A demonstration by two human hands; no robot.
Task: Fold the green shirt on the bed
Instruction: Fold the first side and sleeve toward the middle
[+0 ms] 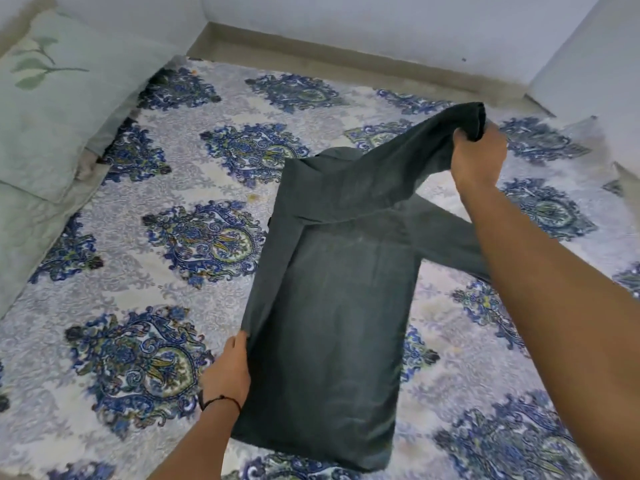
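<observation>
Green shirt (329,306): right grip (479,157) clenches raised sleeve (398,161) end, left grip (228,370) pinches side edge.

The left forearm (194,445) and right forearm (554,289) are bare. A thin black cord bracelet (220,400) with a short red stretch circles the wrist just behind the left hand (227,370).

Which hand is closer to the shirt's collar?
Right. The right hand holds a sleeve up right of the collar; the left hand grips the shirt edge lower down, toward the hem.
</observation>
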